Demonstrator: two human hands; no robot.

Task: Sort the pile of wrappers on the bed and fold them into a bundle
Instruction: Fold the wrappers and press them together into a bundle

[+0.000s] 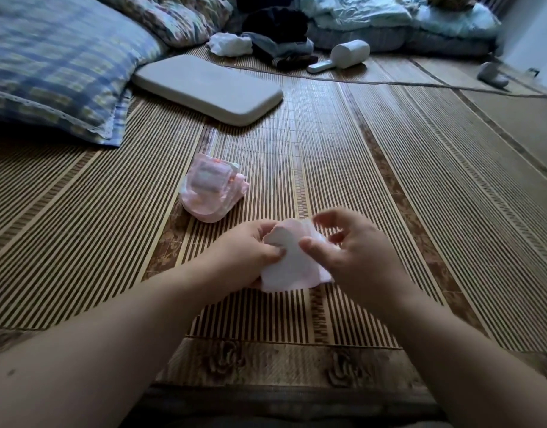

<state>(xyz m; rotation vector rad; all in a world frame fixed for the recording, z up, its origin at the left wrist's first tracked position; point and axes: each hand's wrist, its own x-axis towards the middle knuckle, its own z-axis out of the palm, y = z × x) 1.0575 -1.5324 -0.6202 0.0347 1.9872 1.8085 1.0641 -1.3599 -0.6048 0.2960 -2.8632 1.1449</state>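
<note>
A pale pink wrapper (292, 264) is held low over the bamboo mat (358, 180) near the bed's front edge. My left hand (244, 251) pinches its left side with thumb on top. My right hand (355, 248) holds its right side, thumb pressed on the wrapper's middle and fingers curled behind. A small pile of pink wrappers (210, 186) lies on the mat just beyond and to the left of my hands, untouched.
A blue plaid pillow (59, 63) fills the far left, with a flat grey pad (210, 88) beside it. Dark clothes (278, 32), a white cloth (230, 43), a white handheld device (343, 55) and light blue bedding (405, 17) lie at the back.
</note>
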